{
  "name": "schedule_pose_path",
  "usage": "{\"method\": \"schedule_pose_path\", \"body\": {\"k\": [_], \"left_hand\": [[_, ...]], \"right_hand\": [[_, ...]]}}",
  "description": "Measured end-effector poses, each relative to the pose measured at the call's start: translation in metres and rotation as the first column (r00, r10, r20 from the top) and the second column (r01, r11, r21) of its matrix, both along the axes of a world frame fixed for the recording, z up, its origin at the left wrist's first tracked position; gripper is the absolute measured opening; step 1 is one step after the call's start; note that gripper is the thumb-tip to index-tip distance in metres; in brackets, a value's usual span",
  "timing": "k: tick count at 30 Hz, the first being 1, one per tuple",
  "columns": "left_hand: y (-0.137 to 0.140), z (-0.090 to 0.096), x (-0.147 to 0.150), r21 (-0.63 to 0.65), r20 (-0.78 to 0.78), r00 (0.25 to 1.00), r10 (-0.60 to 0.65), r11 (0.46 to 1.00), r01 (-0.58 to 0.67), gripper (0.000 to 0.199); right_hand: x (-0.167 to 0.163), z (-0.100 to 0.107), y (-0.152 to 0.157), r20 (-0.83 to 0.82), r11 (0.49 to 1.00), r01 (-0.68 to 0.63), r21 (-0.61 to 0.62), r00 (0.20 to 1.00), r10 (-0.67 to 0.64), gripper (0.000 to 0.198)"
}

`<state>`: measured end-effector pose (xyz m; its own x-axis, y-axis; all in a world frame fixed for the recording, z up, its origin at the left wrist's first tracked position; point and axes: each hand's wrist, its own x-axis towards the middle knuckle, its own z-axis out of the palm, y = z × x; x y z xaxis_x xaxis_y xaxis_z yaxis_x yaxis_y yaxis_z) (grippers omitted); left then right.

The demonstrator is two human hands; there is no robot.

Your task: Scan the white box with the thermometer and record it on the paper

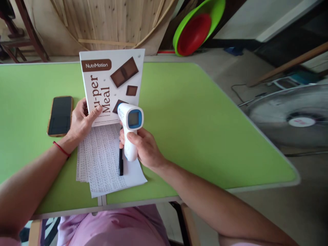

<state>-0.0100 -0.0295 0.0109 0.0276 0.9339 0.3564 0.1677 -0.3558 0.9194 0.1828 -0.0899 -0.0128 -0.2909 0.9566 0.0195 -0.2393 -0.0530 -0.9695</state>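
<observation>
My left hand (pixel 83 118) grips the lower left corner of a white box (pixel 102 92) printed with chocolate pieces and "NutriMotion", its thumb across the front. The box is held up over the table. In front of its lower right part, my right hand (pixel 143 145) is closed round the handle of a white and blue infrared thermometer (pixel 130 119). The thermometer's grey screen faces me; whether its tip touches the box I cannot tell. Beneath both hands lie handwritten paper sheets (pixel 102 164) with a black pen (pixel 121 162) on them, its upper part hidden by my right hand.
A phone (pixel 60 116) in a brown case lies left of my left hand on the green table (pixel 194 130). At right, a fan (pixel 294 119) stands beside the table's slanted edge. Green and red basins (pixel 197 30) lean behind, near a wooden panel (pixel 107 24).
</observation>
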Motion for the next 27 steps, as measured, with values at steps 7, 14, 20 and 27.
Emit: {"method": "schedule_pose_path", "body": {"k": [7,14,20,27], "left_hand": [[0.0035,-0.0032,-0.0015,-0.017,0.013,1.000,-0.022,1.000,0.022,0.040],[0.0043,-0.0036,-0.0017,0.008,0.015,1.000,-0.024,1.000,0.024,0.038],[0.0043,-0.0028,-0.0014,0.013,0.042,0.997,-0.069,0.998,0.069,0.036],[0.0046,-0.0033,-0.0022,0.003,0.005,0.999,-0.054,0.999,0.054,0.040]], "right_hand": [[-0.0004,0.0019,0.0019,0.009,0.999,-0.045,-0.003,0.999,0.045,0.030],[-0.0016,0.0033,0.0016,-0.017,0.997,-0.067,0.043,0.998,0.068,0.029],[0.0001,0.0034,0.0024,-0.004,0.999,-0.049,0.017,0.999,0.049,0.034],[0.0027,0.0001,0.0032,0.038,1.000,-0.021,0.020,0.999,0.020,0.035]]}}
